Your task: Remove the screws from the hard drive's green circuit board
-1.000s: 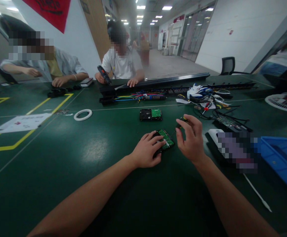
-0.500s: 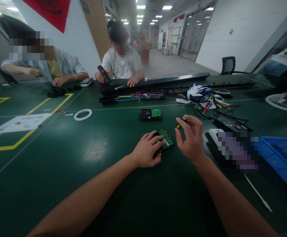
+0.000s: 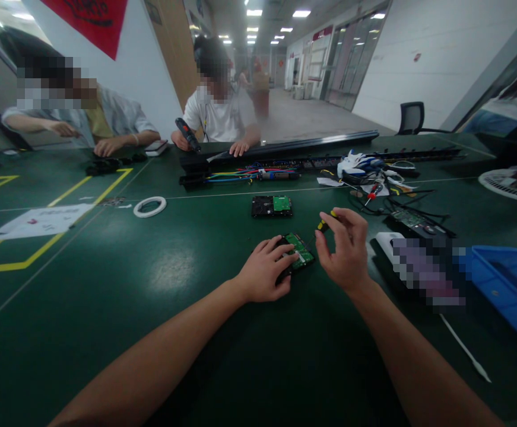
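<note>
My left hand (image 3: pixel 265 270) lies on a black hard drive (image 3: pixel 300 252) with a green circuit board facing up, fingers spread over its left side and pressing it to the green table (image 3: pixel 107 284). My right hand (image 3: pixel 345 252) is just right of the drive, fingers curled round a small screwdriver (image 3: pixel 323 225) with a yellow and black handle, its tip pointing down toward the board. A second hard drive (image 3: pixel 271 206) with a green board lies farther back.
A blue tray (image 3: pixel 507 284) sits at the right, a white stick (image 3: pixel 465 350) in front of it. Coloured cables, a long black rail (image 3: pixel 285 147) and tools clutter the far side. Two other people sit across; one holds a power screwdriver (image 3: pixel 187 134). A white ring (image 3: pixel 149 207) lies left.
My right hand has shifted slightly left and turned the screwdriver handle between its fingers. My left hand and the drive have stayed put.
</note>
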The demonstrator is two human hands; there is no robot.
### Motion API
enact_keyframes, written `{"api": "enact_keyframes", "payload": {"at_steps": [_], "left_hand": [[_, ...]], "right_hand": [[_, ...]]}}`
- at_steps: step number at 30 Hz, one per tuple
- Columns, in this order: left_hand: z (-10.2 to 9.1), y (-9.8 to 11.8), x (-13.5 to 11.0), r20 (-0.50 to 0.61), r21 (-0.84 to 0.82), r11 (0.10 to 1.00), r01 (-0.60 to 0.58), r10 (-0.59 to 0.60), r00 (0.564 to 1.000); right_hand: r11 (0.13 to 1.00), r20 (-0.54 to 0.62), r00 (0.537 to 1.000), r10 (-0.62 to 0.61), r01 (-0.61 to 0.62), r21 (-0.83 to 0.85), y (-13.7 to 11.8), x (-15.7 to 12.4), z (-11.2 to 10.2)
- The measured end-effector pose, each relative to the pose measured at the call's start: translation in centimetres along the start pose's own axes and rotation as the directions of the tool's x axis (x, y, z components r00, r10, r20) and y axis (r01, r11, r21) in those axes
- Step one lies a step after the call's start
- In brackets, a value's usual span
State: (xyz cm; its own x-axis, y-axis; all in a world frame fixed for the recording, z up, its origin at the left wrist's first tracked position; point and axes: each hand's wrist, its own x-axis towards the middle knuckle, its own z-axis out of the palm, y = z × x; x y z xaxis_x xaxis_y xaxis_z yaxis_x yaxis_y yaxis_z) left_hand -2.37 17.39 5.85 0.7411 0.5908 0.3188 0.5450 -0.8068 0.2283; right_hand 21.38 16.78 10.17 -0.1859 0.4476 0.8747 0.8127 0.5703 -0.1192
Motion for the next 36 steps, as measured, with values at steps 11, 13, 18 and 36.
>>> {"api": "enact_keyframes", "payload": {"at_steps": [11, 13, 18, 36], "left_hand": [[0.25, -0.02, 0.05, -0.001, 0.005, 1.000, 0.011, -0.011, 1.000], [0.21, -0.03, 0.05, 0.004, 0.002, 1.000, 0.010, -0.010, 1.000], [0.09, 0.02, 0.09, 0.007, 0.002, 1.000, 0.009, -0.009, 1.000], [0.15, 0.00, 0.03, 0.004, 0.002, 1.000, 0.007, -0.007, 1.000]], "right_hand": [[0.998, 0.007, 1.000, 0.026, -0.026, 0.052, 0.26, -0.32, 0.16], [0.998, 0.019, 1.000, 0.020, -0.021, 0.055, 0.30, -0.40, 0.21], [0.997, 0.065, 0.997, 0.041, -0.045, 0.060, 0.25, -0.40, 0.27], [0.997, 0.074, 0.995, 0.067, -0.070, 0.041, 0.43, -0.41, 0.39]]}}
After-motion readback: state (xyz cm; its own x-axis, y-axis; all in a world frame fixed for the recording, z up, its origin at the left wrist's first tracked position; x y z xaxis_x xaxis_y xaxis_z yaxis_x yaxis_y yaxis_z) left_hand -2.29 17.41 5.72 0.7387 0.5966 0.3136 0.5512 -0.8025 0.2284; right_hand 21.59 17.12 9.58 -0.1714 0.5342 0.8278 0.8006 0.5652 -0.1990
